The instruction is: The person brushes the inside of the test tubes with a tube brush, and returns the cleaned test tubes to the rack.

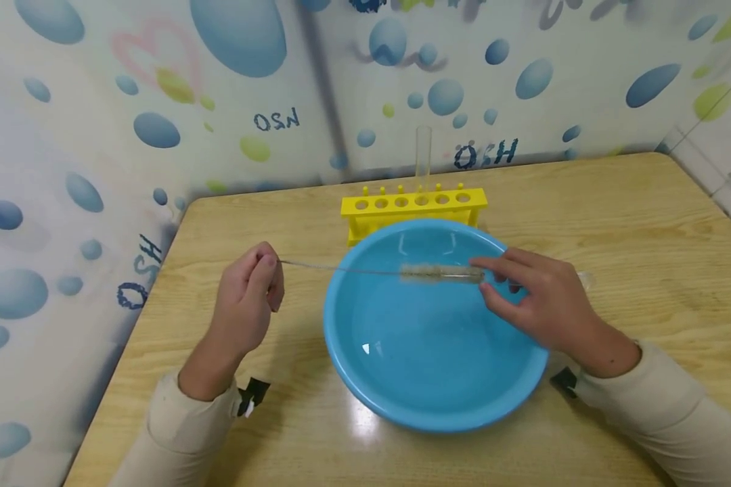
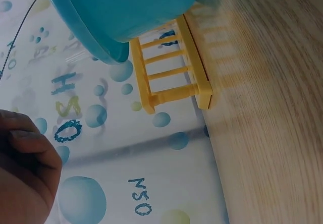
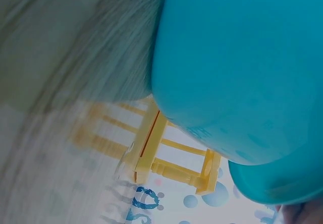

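Observation:
A test tube brush (image 1: 419,272) stretches level above the blue basin (image 1: 429,358). My left hand (image 1: 246,291), left of the basin, grips the end of its thin twisted wire handle (image 1: 317,266); part of that wire (image 2: 21,30) also shows in the left wrist view. The bristles are partly inside a clear glass test tube (image 1: 459,273). Over the basin's right side, my right hand (image 1: 539,297) pinches the tube's right end between thumb and fingers. In the right wrist view only a sliver of the right hand (image 3: 305,213) shows beside the basin.
Behind the basin stands a yellow test tube rack (image 1: 414,203) holding one upright test tube (image 1: 423,155). A small clear glass piece (image 1: 587,279) lies on the wooden table (image 1: 658,270), partly hidden by the right hand. A patterned wall (image 1: 365,88) borders the table's back and left.

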